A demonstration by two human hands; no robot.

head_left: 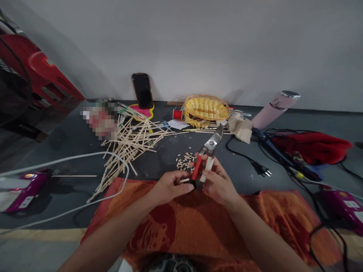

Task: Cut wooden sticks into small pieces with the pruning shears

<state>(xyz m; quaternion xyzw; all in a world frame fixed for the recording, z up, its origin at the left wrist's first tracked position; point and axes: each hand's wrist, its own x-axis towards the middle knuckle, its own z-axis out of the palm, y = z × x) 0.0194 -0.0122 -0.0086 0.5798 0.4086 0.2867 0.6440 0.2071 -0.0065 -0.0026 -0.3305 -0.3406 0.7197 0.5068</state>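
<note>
My right hand is closed around the handles of pruning shears, one red and one whitish. Their metal blades point up and away from me. Just left of the handles, my left hand is closed, with a short piece of pale wooden stick between thumb and forefinger. Its thumb tip reaches the lower end of the red handle; whether it touches is unclear. Beyond my hands, several short cut stick pieces lie scattered on the dark table. An orange towel spreads below both hands.
Long thin sticks lie in a loose heap at left. At the back stand a phone, a red thread spool, a yellow woven basket and a pink bottle. A plug, cables and red cloth occupy the right.
</note>
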